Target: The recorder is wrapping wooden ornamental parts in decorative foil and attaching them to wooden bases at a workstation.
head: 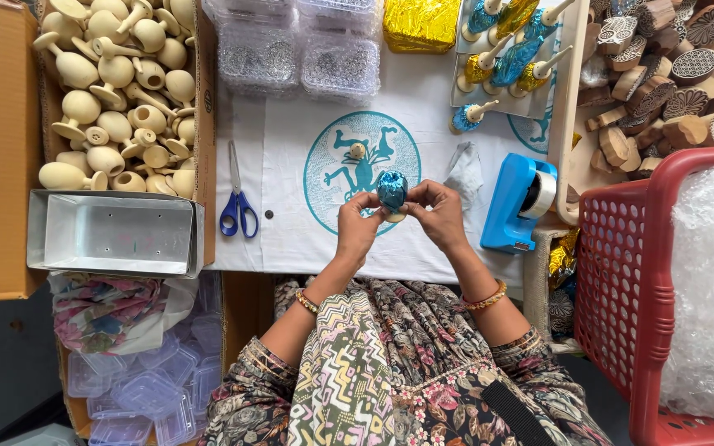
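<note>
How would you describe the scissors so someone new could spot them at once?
Start at the white cloth with the teal round print. Left of that print, beside the cardboard box of plain wooden pieces, lie the scissors. They alone have blue loop handles.

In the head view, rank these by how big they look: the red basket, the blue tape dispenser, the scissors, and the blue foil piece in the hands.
1. Red basket, largest though cut off by the frame.
2. Tape dispenser.
3. Scissors, longer than the dispenser but far thinner, so that pair is close.
4. Foil piece, smallest, held by left hand and right hand.

One scissors (238,202), one tape dispenser (519,202), one red basket (621,272).
</note>
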